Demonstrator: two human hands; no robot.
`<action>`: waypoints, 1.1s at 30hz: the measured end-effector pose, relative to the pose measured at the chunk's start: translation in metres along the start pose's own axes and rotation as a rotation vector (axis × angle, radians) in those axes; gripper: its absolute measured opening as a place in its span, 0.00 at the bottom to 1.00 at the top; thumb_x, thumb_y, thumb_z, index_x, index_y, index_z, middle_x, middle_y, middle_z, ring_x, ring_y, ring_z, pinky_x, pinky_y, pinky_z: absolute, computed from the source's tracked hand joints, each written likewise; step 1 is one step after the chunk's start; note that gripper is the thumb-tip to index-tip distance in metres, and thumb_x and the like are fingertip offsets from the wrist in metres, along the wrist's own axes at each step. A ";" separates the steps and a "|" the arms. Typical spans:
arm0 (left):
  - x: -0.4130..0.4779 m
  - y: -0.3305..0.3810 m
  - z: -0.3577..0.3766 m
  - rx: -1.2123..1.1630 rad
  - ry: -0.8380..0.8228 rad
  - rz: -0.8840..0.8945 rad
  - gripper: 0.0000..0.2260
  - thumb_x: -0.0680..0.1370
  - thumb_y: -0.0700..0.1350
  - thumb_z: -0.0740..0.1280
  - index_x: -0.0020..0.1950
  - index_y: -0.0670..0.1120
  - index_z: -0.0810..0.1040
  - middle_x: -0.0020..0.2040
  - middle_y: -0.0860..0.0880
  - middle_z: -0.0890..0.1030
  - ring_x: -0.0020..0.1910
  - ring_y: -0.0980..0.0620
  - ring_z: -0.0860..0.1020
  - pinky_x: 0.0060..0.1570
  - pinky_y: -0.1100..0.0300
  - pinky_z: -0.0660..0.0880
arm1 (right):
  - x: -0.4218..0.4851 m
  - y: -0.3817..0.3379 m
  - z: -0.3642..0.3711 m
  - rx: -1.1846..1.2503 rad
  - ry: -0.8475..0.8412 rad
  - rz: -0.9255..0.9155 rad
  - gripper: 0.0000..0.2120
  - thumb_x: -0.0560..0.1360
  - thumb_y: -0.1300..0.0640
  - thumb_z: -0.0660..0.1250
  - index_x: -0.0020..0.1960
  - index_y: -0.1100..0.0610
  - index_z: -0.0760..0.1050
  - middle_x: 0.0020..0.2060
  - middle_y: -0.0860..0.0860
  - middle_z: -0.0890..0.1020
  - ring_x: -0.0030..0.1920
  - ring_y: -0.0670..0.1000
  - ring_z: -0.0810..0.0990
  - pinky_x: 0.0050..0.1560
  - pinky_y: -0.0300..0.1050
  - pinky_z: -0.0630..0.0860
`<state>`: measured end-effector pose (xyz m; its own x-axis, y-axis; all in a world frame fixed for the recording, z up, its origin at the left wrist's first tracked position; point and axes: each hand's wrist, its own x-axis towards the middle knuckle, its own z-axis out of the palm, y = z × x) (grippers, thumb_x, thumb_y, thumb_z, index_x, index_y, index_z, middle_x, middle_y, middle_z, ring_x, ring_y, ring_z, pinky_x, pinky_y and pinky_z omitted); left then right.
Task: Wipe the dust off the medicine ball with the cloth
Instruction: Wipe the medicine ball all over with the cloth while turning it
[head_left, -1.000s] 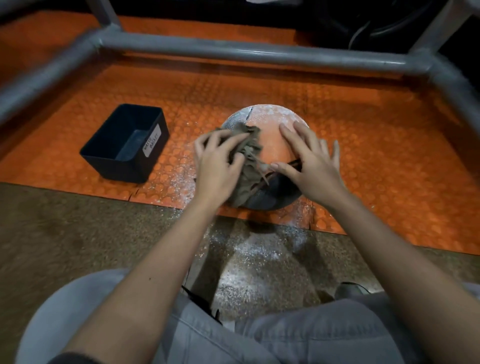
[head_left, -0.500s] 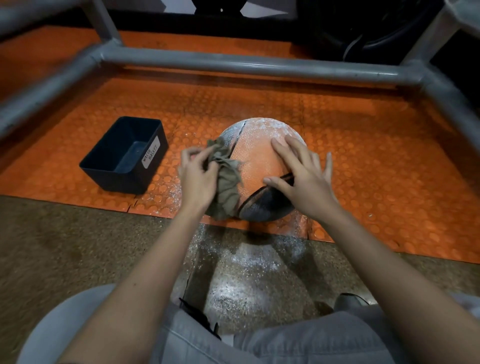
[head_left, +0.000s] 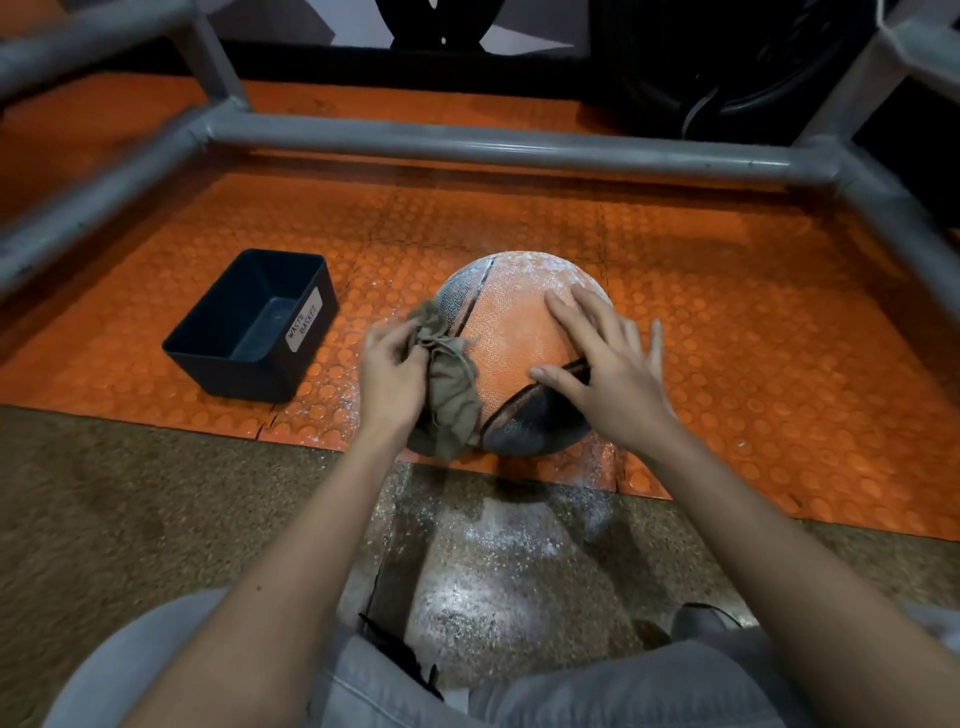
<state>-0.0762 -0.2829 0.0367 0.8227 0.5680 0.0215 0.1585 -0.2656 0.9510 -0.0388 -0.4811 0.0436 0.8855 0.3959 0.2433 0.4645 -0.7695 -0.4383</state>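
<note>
An orange and dark grey medicine ball (head_left: 511, 332) sits on the orange studded mat, its top and far side coated in white dust. My left hand (head_left: 389, 379) grips a bunched olive cloth (head_left: 449, 387) and holds it against the ball's left side. The cloth hangs down over the ball's lower left. My right hand (head_left: 608, 374) lies flat on the ball's right side with its fingers spread and straight.
A dark bin labelled "waste basket" (head_left: 249, 332) stands on the orange mat (head_left: 753, 364) to the left of the ball. Grey metal frame bars (head_left: 493, 143) run across the back and along both sides. White dust lies on the speckled floor (head_left: 498, 561) near my knees.
My left hand has drawn the cloth from the ball's top front down to its left side, leaving a cleaner orange band. My right hand has stayed on the ball.
</note>
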 end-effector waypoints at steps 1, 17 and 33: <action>-0.003 0.003 0.003 0.031 0.011 0.049 0.14 0.79 0.37 0.60 0.64 0.42 0.75 0.59 0.50 0.69 0.60 0.53 0.68 0.67 0.55 0.67 | 0.000 0.000 0.000 0.004 -0.001 0.001 0.33 0.75 0.40 0.63 0.76 0.40 0.52 0.76 0.42 0.52 0.75 0.46 0.50 0.71 0.60 0.34; -0.019 0.013 0.014 0.279 0.003 0.367 0.14 0.78 0.39 0.61 0.62 0.50 0.78 0.57 0.58 0.69 0.62 0.53 0.61 0.63 0.57 0.60 | -0.002 -0.002 0.007 -0.024 0.019 -0.027 0.33 0.75 0.40 0.61 0.75 0.39 0.49 0.76 0.42 0.51 0.74 0.47 0.49 0.72 0.58 0.35; -0.023 0.013 0.015 0.396 -0.062 0.590 0.14 0.76 0.41 0.64 0.61 0.50 0.79 0.59 0.55 0.72 0.58 0.54 0.60 0.60 0.54 0.63 | 0.000 0.001 0.003 -0.013 0.010 -0.017 0.33 0.75 0.39 0.61 0.75 0.39 0.50 0.76 0.41 0.51 0.75 0.46 0.50 0.72 0.59 0.35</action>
<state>-0.0844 -0.3110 0.0439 0.8600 0.2000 0.4695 -0.1461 -0.7850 0.6020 -0.0379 -0.4800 0.0404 0.8774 0.4035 0.2594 0.4788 -0.7696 -0.4225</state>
